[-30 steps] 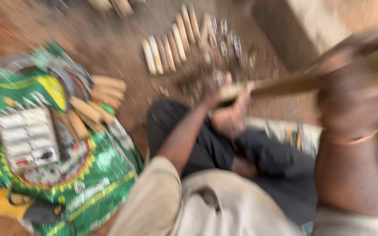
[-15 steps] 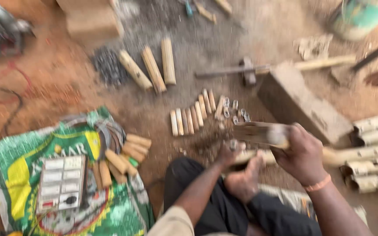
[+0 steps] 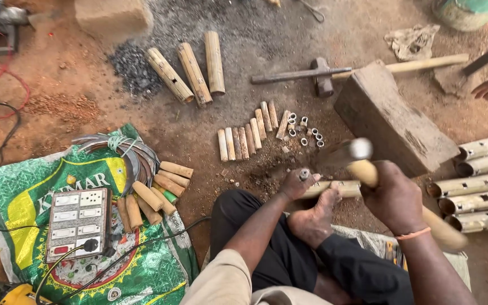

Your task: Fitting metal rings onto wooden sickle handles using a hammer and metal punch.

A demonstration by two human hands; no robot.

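Bamboo piece [image 3: 334, 188] lies flat on the dirt, pinned under the bare foot [image 3: 314, 217] so it can't roll. Left hand [image 3: 299, 183] pinches a small metal ring [image 3: 304, 174] upright on its end; right hand [image 3: 393, 197] is wrapped tight round the hammer [image 3: 362, 164], raised just above.

Green printed sack [image 3: 24, 186] lower left, switch board [image 3: 77, 223] on it. Three long bamboo tubes [image 3: 193, 70] upper centre, beside dark ash pile [image 3: 131, 68]. Sledgehammer [image 3: 323, 76] above wooden block [image 3: 393, 121]. Row of pale bamboo tubes [image 3: 481, 181] at right edge.
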